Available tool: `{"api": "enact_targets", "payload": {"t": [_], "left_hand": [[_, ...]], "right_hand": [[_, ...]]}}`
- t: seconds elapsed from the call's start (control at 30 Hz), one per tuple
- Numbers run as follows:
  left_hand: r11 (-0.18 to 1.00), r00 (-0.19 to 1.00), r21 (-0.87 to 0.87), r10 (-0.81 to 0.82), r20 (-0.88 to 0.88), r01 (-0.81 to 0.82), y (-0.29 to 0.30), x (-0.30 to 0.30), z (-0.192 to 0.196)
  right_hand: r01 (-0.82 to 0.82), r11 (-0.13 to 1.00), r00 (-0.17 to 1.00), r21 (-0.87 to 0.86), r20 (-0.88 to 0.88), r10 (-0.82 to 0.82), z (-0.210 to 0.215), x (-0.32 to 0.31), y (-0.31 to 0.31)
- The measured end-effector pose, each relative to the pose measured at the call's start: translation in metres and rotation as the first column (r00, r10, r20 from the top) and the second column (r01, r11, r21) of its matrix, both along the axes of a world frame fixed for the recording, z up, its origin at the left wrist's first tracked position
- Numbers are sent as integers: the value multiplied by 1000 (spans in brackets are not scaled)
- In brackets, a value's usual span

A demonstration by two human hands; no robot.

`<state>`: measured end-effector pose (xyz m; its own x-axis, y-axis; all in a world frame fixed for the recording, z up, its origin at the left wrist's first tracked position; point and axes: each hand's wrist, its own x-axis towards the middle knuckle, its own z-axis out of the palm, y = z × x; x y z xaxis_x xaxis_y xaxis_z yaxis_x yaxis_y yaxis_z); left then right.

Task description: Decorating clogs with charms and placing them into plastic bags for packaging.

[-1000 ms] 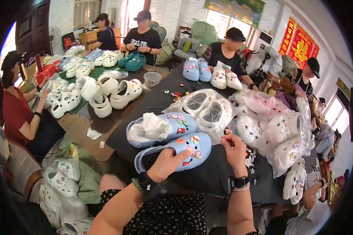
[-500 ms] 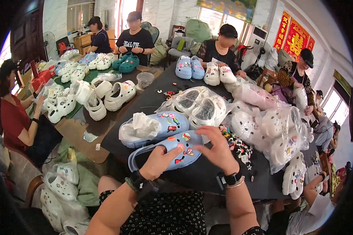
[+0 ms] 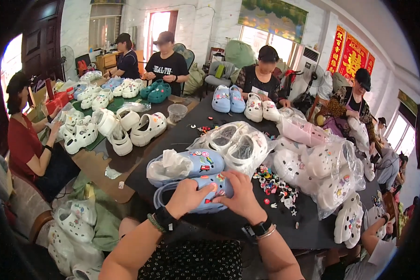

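Both hands are on one light blue clog [image 3: 198, 193], which lies on the black table [image 3: 182, 135] close to its near edge, right in front of the person. The left hand [image 3: 187, 197] wraps over the middle of the clog and holds it down. The right hand [image 3: 240, 198] is closed over the toe end, with its fingers pressing on the top where small bright charms already sit. So both hands are clamped on this clog, and it looks like a charm is being pushed into one of its holes.

A second blue clog [image 3: 191, 163] with white paper stuffed inside lies just behind the first one, touching it. A heap of loose charms [image 3: 275, 186] lies on the table to the right of the hands, near the right hand. Behind the blue pair sit white clogs in a clear bag [image 3: 235, 144], and more bagged clogs are piled toward the right edge.

The step in hand seems to be fixing charms on the top of the clog. The next move likely needs a firm thumb push until the charm sits flat, while the left hand keeps the clog from sliding. After that, the right hand would need to reach to the heap for one more charm
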<state>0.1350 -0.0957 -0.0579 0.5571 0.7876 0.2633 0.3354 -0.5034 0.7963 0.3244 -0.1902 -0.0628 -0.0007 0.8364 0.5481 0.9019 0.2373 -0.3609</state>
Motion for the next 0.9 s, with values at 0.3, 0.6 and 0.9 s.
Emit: {"api": "enact_targets", "payload": {"t": [0.3, 0.6, 0.9], "left_hand": [[916, 947, 249, 321, 10, -313, -5, 3, 4], [737, 862, 539, 505, -39, -408, 17, 14, 3], [826, 829, 398, 511, -228, -399, 37, 19, 20]], "right_hand": [[104, 994, 994, -30, 23, -103, -19, -17, 1], [95, 987, 995, -128, 0, -96, -17, -12, 7], [185, 980, 983, -75, 1, -185, -19, -24, 15]]}}
